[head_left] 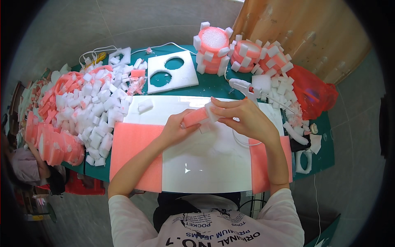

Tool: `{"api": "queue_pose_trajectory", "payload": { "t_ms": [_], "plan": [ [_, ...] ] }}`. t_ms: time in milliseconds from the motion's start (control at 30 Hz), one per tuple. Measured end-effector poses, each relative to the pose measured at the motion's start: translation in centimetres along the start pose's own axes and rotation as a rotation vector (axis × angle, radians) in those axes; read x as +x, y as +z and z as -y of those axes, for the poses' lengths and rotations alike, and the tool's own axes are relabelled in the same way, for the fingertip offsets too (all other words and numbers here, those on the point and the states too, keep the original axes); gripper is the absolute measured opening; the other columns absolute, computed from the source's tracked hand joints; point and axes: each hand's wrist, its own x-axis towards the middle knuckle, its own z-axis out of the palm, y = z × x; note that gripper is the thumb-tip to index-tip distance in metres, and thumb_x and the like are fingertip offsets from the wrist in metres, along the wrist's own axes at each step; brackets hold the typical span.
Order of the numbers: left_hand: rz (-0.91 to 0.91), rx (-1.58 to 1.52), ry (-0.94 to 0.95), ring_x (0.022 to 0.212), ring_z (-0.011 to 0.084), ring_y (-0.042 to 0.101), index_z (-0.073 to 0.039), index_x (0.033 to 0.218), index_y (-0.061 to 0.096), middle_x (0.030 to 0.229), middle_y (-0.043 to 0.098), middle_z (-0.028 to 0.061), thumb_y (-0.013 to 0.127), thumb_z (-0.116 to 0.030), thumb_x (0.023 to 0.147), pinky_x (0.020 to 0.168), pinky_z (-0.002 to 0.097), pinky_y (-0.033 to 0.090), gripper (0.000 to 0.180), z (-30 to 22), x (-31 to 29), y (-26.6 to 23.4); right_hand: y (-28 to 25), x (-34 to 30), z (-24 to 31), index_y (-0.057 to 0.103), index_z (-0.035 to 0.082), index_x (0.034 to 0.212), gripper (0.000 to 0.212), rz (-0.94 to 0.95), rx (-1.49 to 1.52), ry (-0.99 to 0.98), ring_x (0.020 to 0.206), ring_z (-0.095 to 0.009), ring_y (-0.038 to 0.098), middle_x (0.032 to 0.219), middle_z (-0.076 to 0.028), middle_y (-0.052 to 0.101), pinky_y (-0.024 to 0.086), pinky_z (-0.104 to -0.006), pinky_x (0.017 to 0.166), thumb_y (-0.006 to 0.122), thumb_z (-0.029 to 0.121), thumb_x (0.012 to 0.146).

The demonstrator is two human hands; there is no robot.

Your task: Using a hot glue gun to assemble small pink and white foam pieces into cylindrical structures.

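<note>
Above the middle of the white board (205, 164), my left hand (179, 125) is closed around a pink foam piece (195, 118), seen edge-on. My right hand (240, 115) pinches a small white foam block (212, 110) against the right end of the pink piece. More white foam shows just under the pink piece, partly covered by the fingers. Behind my right hand lies a white hot glue gun (245, 87), its cord trailing off. One loose white foam block (145, 106) rests on the board's far left part.
A big heap of white foam blocks (98, 109) and pink scraps fills the left side. Pink foam rings studded with white blocks (212, 53) stand at the back right. A white foam sheet with two round holes (185, 72) lies behind the board. A red plastic bag (314, 92) sits right.
</note>
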Motion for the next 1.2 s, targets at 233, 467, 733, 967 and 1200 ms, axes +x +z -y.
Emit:
{"api": "queue_pose_trajectory", "payload": {
  "t_ms": [233, 467, 733, 967, 1200],
  "plan": [
    [0.002, 0.011, -0.017, 0.081, 0.0237, 0.061, -0.006, 0.106, 0.053, 0.090, 0.063, 0.0115, 0.064, -0.014, 0.073, 0.074, 0.0289, 0.046, 0.036, -0.33, 0.00, -0.08, 0.04, -0.02, -0.08, 0.061, 0.008, 0.099, 0.029, -0.002, 0.002, -0.003, 0.077, -0.027, 0.061, 0.111, -0.009, 0.057, 0.047, -0.0303, 0.069, 0.064, 0.007, 0.070],
    [0.012, 0.012, -0.038, 0.082, 0.0243, 0.061, -0.006, 0.107, 0.053, 0.091, 0.062, 0.0120, 0.065, -0.013, 0.072, 0.075, 0.0295, 0.046, 0.038, -0.39, -0.03, -0.22, 0.00, 0.10, 0.12, 0.061, 0.008, 0.100, 0.030, 0.010, 0.019, 0.017, 0.079, -0.027, 0.060, 0.111, -0.008, 0.057, 0.047, -0.0304, 0.070, 0.064, 0.007, 0.070],
    [0.022, 0.036, -0.026, 0.085, 0.0259, 0.061, -0.006, 0.107, 0.052, 0.092, 0.062, 0.0125, 0.065, -0.009, 0.069, 0.076, 0.0301, 0.046, 0.041, -0.08, 0.05, -0.26, 0.10, 0.09, -0.15, 0.061, 0.009, 0.100, 0.030, -0.002, 0.020, 0.002, 0.082, -0.028, 0.060, 0.111, -0.008, 0.057, 0.047, -0.0301, 0.071, 0.065, 0.007, 0.070],
    [0.016, 0.063, -0.042, 0.085, 0.0268, 0.060, -0.006, 0.107, 0.052, 0.092, 0.062, 0.0127, 0.064, -0.009, 0.068, 0.076, 0.0306, 0.046, 0.041, -0.19, -0.11, -0.23, 0.11, 0.12, -0.13, 0.061, 0.010, 0.101, 0.030, 0.009, 0.026, 0.018, 0.080, -0.028, 0.061, 0.111, -0.008, 0.057, 0.047, -0.0299, 0.070, 0.065, 0.008, 0.071],
    [0.001, 0.084, -0.008, 0.085, 0.0282, 0.060, -0.006, 0.107, 0.052, 0.092, 0.062, 0.0136, 0.064, -0.008, 0.068, 0.075, 0.0313, 0.046, 0.041, -0.09, -0.15, -0.04, 0.01, 0.07, -0.22, 0.061, 0.010, 0.101, 0.031, 0.010, 0.020, 0.019, 0.080, -0.028, 0.061, 0.111, -0.008, 0.057, 0.047, -0.0298, 0.070, 0.065, 0.008, 0.071]
  ]
}}
